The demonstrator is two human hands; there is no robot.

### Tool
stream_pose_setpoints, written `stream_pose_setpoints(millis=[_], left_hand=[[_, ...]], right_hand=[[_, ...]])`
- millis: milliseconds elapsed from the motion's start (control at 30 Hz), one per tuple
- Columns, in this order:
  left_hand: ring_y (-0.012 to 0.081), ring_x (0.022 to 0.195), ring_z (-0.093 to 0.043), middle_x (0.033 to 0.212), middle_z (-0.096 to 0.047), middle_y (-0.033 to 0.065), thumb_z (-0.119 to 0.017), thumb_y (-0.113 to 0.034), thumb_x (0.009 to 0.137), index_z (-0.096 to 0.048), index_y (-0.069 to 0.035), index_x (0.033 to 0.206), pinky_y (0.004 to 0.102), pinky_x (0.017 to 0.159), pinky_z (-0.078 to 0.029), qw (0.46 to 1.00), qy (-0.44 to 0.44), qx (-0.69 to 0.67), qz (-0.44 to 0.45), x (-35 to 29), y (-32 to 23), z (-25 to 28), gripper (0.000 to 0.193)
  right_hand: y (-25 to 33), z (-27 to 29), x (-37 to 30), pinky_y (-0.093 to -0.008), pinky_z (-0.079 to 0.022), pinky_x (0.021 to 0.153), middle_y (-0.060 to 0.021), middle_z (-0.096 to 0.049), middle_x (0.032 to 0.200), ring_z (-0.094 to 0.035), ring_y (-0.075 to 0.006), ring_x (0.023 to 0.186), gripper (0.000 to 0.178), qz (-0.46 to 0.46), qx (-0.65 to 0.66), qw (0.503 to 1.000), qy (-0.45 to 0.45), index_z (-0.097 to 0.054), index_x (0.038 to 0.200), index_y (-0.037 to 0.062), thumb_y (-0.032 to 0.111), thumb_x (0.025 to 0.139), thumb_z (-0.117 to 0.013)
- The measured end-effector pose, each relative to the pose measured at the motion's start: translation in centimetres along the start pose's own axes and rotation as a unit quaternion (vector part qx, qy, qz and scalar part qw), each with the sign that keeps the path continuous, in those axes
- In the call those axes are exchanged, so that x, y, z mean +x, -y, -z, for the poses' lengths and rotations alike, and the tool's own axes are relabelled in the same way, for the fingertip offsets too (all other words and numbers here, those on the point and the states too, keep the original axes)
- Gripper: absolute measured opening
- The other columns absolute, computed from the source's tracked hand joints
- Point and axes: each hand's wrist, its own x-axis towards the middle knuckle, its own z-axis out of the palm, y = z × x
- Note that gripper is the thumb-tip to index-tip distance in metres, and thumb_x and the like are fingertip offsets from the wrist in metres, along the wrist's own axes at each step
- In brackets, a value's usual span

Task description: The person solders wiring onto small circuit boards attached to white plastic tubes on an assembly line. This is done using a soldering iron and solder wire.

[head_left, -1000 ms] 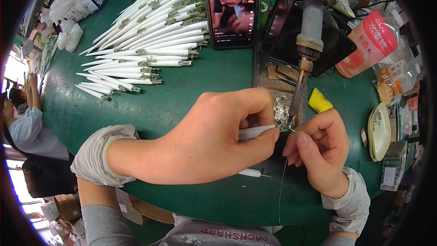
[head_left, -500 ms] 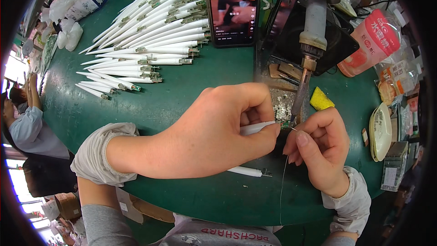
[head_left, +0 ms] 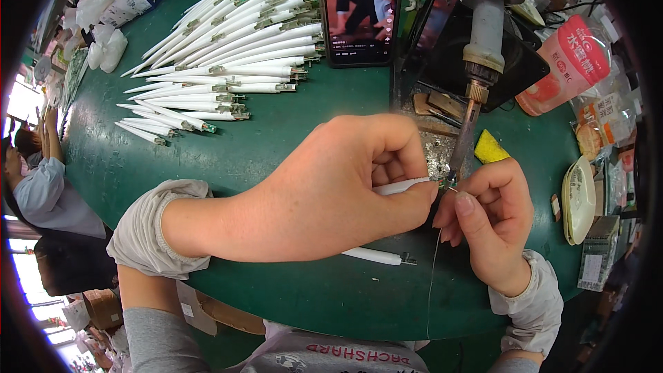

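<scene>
On the green surface (head_left: 290,131), beside a fanned pile of white tubes (head_left: 228,48), our left hand (head_left: 331,193) pinches one white tube (head_left: 399,186) in its fingers — tip raised to the mounted soldering iron (head_left: 480,76). Our right hand (head_left: 494,224) — fingers closed on thin solder wire (head_left: 435,262) — feeds the same joint; another tube (head_left: 376,256) lies below.

There is one view only, from a camera on my head, the left of a pair, tilted steeply down over the green round-edged worktop (head_left: 290,131). It sits close: my left hand (head_left: 345,186) and right hand (head_left: 490,221) fill the middle, my forearms entering from the lower edge. Beyond my left hand the worktop's far part shows; past my right hand its edge curves away. The fisheye lens bends straight lines toward the dark rim.
</scene>
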Motion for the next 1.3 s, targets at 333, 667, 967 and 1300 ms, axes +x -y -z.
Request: stream_pose_setpoints(millis=[333,667,967,1300], left_hand=[[0.0021,0.073,-0.054,0.079,-0.060,-0.0013,-0.066,0.000,0.084,-0.056,-0.002,0.084,0.0173,0.064,-0.045,0.999,0.001,0.017,0.041,0.1,0.0,0.4,0.010],[0.0024,0.074,-0.055,0.079,-0.060,-0.0010,-0.066,0.001,0.084,-0.055,-0.002,0.084,0.0176,0.065,-0.046,0.998,-0.001,0.029,0.059,0.0,0.1,0.1,0.010],[0.0278,0.067,-0.057,0.071,-0.055,0.0087,-0.068,-0.016,0.075,-0.055,-0.006,0.079,0.0354,0.058,-0.048,0.904,0.073,0.394,-0.152,-0.8,2.7,-0.6,0.017],[0.0215,0.079,-0.052,0.077,-0.052,0.0055,-0.061,-0.012,0.070,-0.055,-0.007,0.074,0.0332,0.066,-0.045,0.555,-0.213,0.788,-0.160,0.9,0.9,4.4,0.009]], right_hand=[[-0.7,0.6,0.1,-0.0170,-0.041,0.050,-0.0087,-0.061,0.076,-0.052,-0.0061,0.057,0.012,-0.018,0.001,1.000,0.009,-0.042,0.097,0.0008,0.009,0.095,-0.051],[-1.1,0.9,0.0,-0.0174,-0.040,0.051,-0.0086,-0.059,0.073,-0.050,-0.0062,0.057,0.012,-0.018,0.011,1.000,0.009,-0.040,0.097,0.0013,0.009,0.096,-0.050],[-1.3,0.9,-0.2,-0.0184,-0.041,0.052,-0.0090,-0.058,0.073,-0.051,-0.0071,0.059,0.011,-0.035,0.010,0.999,0.017,-0.040,0.096,0.0015,0.007,0.096,-0.049],[-1.4,0.8,-0.3,-0.0187,-0.042,0.053,-0.0080,-0.059,0.073,-0.052,-0.0068,0.060,0.010,-0.039,0.011,0.999,0.023,-0.039,0.096,0.0018,0.007,0.096,-0.049]])
